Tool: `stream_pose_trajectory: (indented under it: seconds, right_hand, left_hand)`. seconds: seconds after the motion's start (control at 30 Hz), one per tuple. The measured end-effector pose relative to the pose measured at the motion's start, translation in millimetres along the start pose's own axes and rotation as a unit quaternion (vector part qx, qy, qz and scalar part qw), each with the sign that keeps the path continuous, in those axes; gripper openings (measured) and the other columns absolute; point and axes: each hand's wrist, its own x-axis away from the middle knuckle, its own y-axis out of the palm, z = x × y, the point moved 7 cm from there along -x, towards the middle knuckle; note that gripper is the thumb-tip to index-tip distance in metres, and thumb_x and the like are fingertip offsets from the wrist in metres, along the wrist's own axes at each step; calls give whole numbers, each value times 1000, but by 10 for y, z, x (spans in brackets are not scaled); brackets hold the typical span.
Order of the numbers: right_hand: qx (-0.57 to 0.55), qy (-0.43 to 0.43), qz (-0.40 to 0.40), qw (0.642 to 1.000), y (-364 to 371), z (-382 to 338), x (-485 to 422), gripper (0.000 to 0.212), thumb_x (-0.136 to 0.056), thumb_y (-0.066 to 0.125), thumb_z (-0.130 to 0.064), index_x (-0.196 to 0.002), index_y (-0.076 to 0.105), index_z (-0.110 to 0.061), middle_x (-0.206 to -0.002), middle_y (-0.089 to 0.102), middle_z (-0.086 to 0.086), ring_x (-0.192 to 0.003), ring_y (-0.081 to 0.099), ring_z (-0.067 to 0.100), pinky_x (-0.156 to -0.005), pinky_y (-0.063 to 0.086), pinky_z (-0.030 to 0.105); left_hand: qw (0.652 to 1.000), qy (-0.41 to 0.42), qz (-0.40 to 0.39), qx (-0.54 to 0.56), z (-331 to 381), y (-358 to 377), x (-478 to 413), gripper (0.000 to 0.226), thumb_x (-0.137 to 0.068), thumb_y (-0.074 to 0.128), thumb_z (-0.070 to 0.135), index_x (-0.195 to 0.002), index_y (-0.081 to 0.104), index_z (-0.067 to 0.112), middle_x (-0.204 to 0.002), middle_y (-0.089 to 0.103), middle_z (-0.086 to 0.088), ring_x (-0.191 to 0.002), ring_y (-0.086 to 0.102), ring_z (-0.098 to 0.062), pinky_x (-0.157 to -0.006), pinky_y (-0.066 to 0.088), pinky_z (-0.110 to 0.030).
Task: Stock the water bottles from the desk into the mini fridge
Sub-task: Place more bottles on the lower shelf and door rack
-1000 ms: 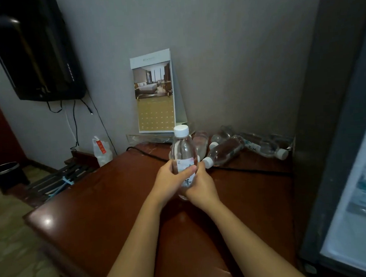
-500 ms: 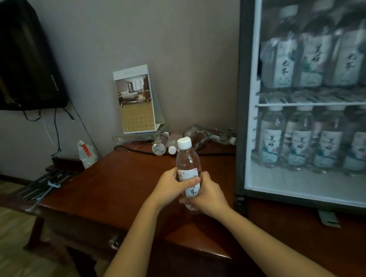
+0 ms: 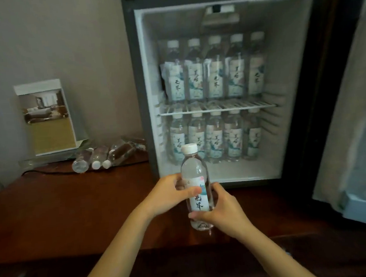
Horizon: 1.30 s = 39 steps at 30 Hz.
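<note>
**Holding one bottle upright before the open mini fridge**

1. Mini fridge (image 3: 135, 98): stands on the desk (image 3: 75, 209) with its cavity exposed. Its door (image 3: 353, 128) is swung out to the right of the fridge.
2. Fridge contents: a wire shelf (image 3: 216, 110) divides the cavity. An upper row (image 3: 214, 72) of five bottles stands on it, and a lower row (image 3: 215, 138) of five stands on the fridge floor. All are cap-up.
3. Left of the fridge: a calendar card (image 3: 48, 118) stands against the wall. Between the card and the fridge, loose bottles (image 3: 106, 156) lie on their sides, with two white caps facing the viewer.
4. Held bottle (image 3: 194, 172): located directly in front of the fridge opening, at its lower left. Long axis vertical, white cap up, label toward the viewer. Whether its base touches the desk cannot be told.
5. Left hand (image 3: 166, 195): wraps the bottle from the left at the label's top, with the thumb laid across the front.
6. Right hand (image 3: 220, 208): curls round the lower body from the right, with the thumb near the base.
</note>
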Motion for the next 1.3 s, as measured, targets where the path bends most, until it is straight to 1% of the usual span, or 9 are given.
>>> stream_pose_trajectory:
  seconds: [0.1,0.23,0.43,0.6,0.73,0.9,1.0,1.17,1.3]
  right_hand:
    - [-10,-5,62,998,-561,34,307,65,-47,85,-51,-101,50,-38,-92,68,-17,-84,63,-7,-73,55,22]
    - [13,-35,154,987,-1335,-19,779,58,-49,86,-47,-96,52,-38,-91,66,-20,-80,64,-2,-66,50,15]
    - [57,-42,274,959,-2200,-75,1437,55,-47,81,-53,-90,50,-38,-86,65,-23,-77,61,-5,-68,48,14]
    - [76,-35,340,937,-2709,10,1880,58,-52,89,-27,-98,54,-33,-96,69,-12,-88,66,5,-79,54,36]
    - [89,-48,387,916,-3023,-1,2117,58,-52,84,-39,-99,53,-25,-93,69,-13,-86,66,4,-77,53,24]
    - [96,-72,425,897,-3311,-28,2264,52,-57,76,-43,-100,50,-29,-97,66,-22,-86,65,-2,-72,49,10]
    - [116,-70,438,889,-3460,40,2279,50,-59,76,-42,-99,48,-34,-90,65,-14,-71,60,0,-60,47,13]
    - [106,-38,432,895,-3599,377,2212,59,-62,85,-24,-102,46,-42,-94,65,-24,-82,63,-2,-68,50,12]
    - [115,-24,414,903,-3601,567,2122,64,-62,85,-24,-101,42,-52,-96,62,-34,-88,62,-8,-70,47,6]
  left_hand:
    - [999,30,-26,-5,330,447,-189,58,-55,79,58,-103,64,27,-98,73,1,-88,68,-6,-84,56,-33]
    - [990,122,-70,26,958,1080,-303,48,-51,78,57,-93,64,40,-92,72,12,-86,69,-3,-77,57,-28]
    - [962,243,-121,40,1762,1918,-284,56,-57,74,59,-107,59,39,-101,69,17,-93,65,1,-80,56,-27]
    - [947,302,-97,47,2185,2411,-189,52,-54,72,64,-100,56,47,-97,66,23,-90,62,8,-77,54,-19]
    - [936,338,-81,59,2474,2731,-125,67,-59,69,64,-118,55,37,-105,64,21,-98,59,6,-81,54,-28]
    - [931,349,-91,63,2675,3054,-148,80,-68,71,54,-138,42,29,-122,60,11,-114,55,-3,-87,54,-38]
    - [925,365,-79,62,2750,3142,-151,77,-74,72,43,-142,38,27,-131,57,3,-120,53,-9,-89,53,-40]
    - [906,420,-17,52,2831,3119,-143,59,-79,72,23,-133,50,17,-115,63,-2,-101,62,-9,-73,55,-17]
    - [891,454,13,14,2855,3078,-149,49,-79,72,14,-126,58,10,-110,66,-7,-90,68,-16,-70,57,-24]
